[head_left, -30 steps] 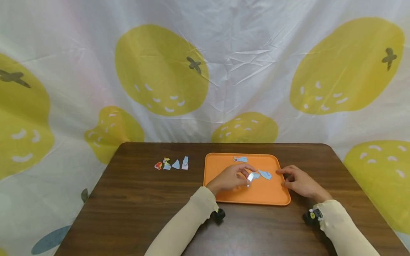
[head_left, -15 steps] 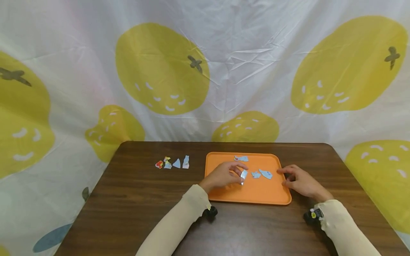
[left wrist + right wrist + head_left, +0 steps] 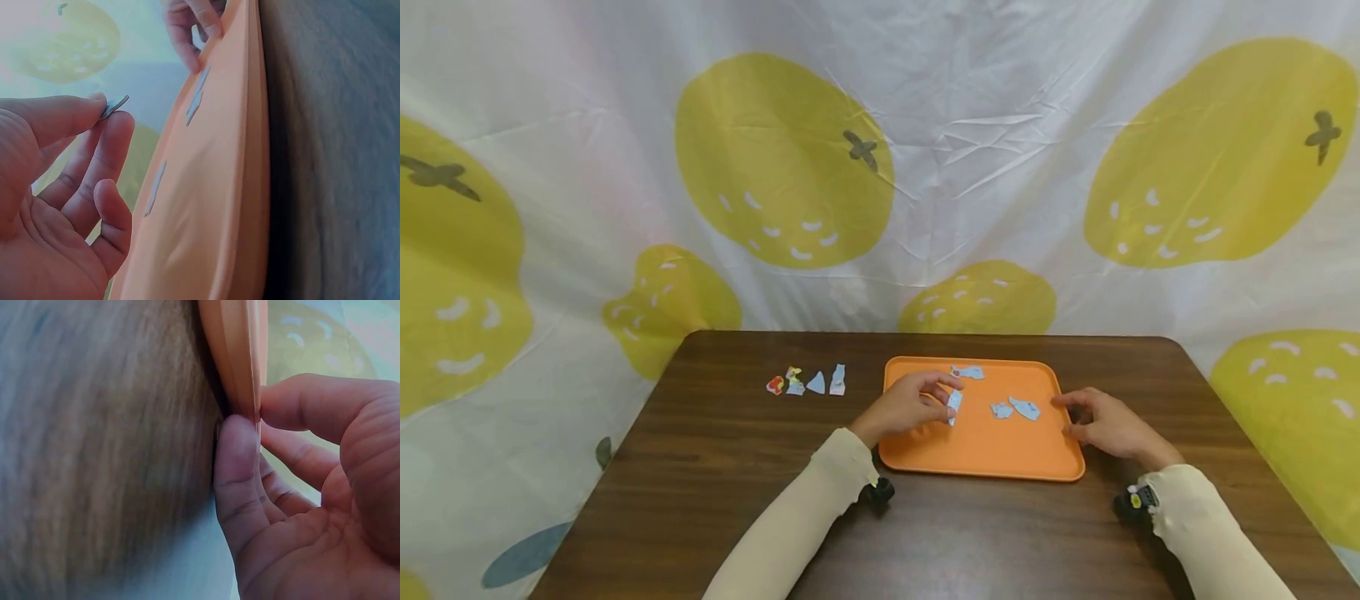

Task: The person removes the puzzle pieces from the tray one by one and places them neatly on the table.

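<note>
Left hand (image 3: pixel 910 405) pinching piece (image 3: pixel 955 405), tray (image 3: pixel 985 454) holding three others (image 3: pixel 1025 408)

The brown table (image 3: pixel 715 467) has rounded far corners. An orange tray (image 3: pixel 985 454) lies near its far edge. Toward the far left corner lie a red piece (image 3: pixel 775 385), a yellow-and-blue piece (image 3: pixel 794 385), a pale triangle (image 3: pixel 816 384) and a pale strip (image 3: pixel 838 379).

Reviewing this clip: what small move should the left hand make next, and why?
Probably carry the pinched piece left, past the orange tray, toward the four pieces on the table. The left hand holds it above the tray's left part, and those four already lie in a row, suggesting a place to set it down.
</note>
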Demonstrator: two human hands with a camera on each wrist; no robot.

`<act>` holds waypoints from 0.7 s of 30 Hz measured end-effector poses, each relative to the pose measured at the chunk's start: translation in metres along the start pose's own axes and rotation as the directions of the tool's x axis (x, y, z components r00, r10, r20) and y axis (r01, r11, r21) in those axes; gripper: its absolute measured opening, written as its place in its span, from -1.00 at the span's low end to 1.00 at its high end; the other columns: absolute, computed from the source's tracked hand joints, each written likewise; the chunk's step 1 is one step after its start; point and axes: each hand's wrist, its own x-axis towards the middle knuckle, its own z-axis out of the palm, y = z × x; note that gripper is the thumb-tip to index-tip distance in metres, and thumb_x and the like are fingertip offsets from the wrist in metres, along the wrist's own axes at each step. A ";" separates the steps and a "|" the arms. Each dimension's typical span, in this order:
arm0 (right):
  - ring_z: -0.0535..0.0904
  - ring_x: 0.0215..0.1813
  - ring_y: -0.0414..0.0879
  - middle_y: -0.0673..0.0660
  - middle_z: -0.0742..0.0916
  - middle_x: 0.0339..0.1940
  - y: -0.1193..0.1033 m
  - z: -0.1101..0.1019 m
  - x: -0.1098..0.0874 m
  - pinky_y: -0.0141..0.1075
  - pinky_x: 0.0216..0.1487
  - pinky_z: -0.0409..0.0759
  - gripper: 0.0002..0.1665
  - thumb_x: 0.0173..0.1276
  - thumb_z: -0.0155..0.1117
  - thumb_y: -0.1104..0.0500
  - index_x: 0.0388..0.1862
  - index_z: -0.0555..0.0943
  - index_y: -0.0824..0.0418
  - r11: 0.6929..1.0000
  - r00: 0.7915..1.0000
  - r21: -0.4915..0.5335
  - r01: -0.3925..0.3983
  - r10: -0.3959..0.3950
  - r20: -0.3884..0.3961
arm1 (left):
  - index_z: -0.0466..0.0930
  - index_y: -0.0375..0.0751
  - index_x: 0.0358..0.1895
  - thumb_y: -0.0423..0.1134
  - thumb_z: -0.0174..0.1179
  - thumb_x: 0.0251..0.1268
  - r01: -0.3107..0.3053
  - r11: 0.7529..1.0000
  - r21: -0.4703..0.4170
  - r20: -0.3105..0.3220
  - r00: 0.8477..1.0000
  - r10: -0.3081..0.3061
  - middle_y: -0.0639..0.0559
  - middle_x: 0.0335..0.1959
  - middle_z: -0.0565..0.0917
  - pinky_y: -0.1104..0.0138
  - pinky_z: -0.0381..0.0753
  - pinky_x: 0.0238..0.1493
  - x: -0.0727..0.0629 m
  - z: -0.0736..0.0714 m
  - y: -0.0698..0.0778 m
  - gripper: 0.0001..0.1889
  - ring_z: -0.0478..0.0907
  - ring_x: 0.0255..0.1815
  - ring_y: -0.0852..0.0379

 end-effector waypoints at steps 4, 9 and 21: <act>0.61 -0.36 -0.17 0.41 0.64 0.22 -0.001 -0.001 0.000 -0.34 -0.33 0.62 -0.32 0.31 0.49 0.24 0.40 0.57 0.37 0.999 1.000 0.034 -0.012 0.012 0.023 | 0.63 -0.19 0.36 -0.26 0.44 0.39 0.001 1.000 -0.012 -0.017 1.000 -0.001 -0.04 -0.10 0.68 0.05 0.76 -0.10 -0.003 -0.008 -0.002 -0.51 0.73 -0.19 0.00; 0.65 -0.37 -0.15 0.40 0.68 0.17 0.001 -0.001 0.001 -0.32 -0.31 0.69 -0.31 0.34 0.47 0.26 0.41 0.54 0.42 0.997 0.999 0.067 -0.025 0.022 0.045 | 0.60 -0.25 0.37 -0.28 0.42 0.41 -0.006 1.000 -0.027 -0.038 0.999 0.005 -0.08 -0.08 0.66 0.03 0.77 0.02 -0.008 -0.018 -0.002 -0.50 0.74 -0.15 -0.04; 0.69 -0.20 -0.08 0.35 0.68 0.07 0.003 0.002 0.004 -0.28 -0.24 0.75 -0.31 0.36 0.38 0.34 0.45 0.47 0.48 0.985 0.996 0.165 -0.052 0.039 0.082 | 0.63 -0.15 0.34 -0.33 0.41 0.39 -0.014 0.998 -0.053 -0.130 0.992 0.007 -0.09 -0.08 0.66 -0.05 0.74 0.11 -0.024 -0.044 -0.005 -0.54 0.72 -0.19 0.07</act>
